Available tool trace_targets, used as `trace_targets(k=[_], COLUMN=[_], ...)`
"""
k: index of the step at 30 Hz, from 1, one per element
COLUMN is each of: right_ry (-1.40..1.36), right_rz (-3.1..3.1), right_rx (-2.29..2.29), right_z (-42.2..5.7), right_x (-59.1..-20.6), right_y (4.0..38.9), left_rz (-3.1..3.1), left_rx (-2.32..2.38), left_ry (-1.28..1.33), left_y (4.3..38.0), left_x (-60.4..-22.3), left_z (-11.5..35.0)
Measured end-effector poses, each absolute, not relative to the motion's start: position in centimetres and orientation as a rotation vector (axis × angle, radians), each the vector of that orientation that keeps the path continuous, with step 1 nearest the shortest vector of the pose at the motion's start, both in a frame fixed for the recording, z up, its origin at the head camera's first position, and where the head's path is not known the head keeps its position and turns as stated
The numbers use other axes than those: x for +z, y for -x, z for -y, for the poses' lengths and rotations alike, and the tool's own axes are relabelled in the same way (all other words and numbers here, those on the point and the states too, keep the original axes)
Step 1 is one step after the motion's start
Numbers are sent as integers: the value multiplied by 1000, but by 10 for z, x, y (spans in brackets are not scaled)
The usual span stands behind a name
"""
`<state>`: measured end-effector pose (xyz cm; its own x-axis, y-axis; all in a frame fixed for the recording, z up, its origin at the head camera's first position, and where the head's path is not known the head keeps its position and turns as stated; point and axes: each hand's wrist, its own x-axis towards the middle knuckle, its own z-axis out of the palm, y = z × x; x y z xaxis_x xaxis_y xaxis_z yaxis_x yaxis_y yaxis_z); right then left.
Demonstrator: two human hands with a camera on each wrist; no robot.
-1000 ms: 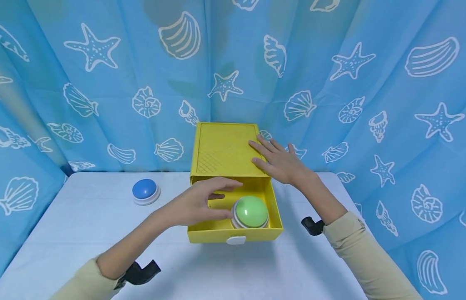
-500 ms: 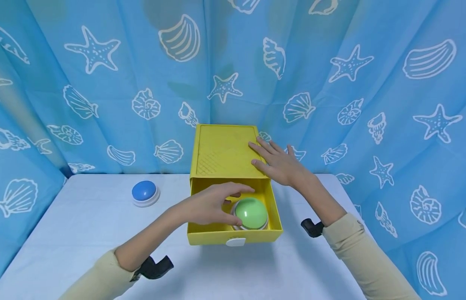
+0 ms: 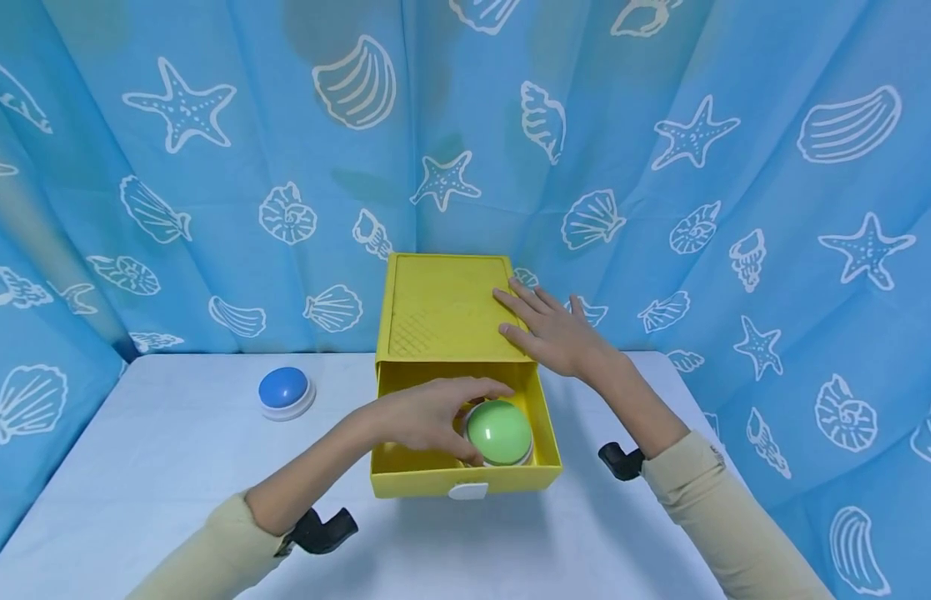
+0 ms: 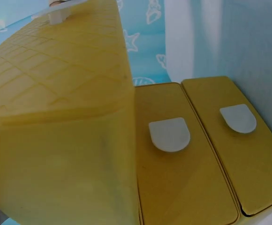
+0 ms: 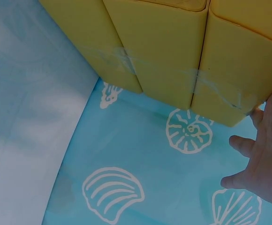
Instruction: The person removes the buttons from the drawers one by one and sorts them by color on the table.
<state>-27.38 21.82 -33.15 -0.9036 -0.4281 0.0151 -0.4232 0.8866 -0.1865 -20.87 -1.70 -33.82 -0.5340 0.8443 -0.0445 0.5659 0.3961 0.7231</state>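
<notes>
A yellow drawer box (image 3: 450, 308) stands at the table's back with its top drawer (image 3: 420, 482) pulled out. In that drawer sits a green dome button (image 3: 499, 433) on a white base. My left hand (image 3: 427, 415) reaches in from the left and holds the button, thumb at its near side and fingers at its far side; some fingertips are hidden. My right hand (image 3: 555, 332) rests with spread fingers on the box's top right edge. The right wrist view shows this hand (image 5: 269, 154) beside the box's edge.
A blue dome button (image 3: 285, 392) with a white base stands left on the white table (image 3: 172, 467). Blue shell-patterned curtain (image 3: 285, 125) hangs behind and beside it. Lower drawers with white handles (image 4: 170, 135) show in the left wrist view, closed.
My left hand has moved right over the drawer and its fingers have come round the green button. My right hand stays on the box. The head view has tilted slightly.
</notes>
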Motion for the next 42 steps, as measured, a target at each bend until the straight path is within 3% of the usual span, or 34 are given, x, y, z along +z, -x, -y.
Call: trace_targets(k=[25, 42], right_ry=[702, 697], right_rz=[-3043, -3036], right_rx=[-330, -308], right_z=[-220, -219], right_x=[-334, -334], right_y=[272, 272], left_rz=[-2327, -2414], left_rx=[802, 1107], left_ry=[-1291, -1062], left_y=[208, 197], left_x=[-338, -307], left_z=[11, 49])
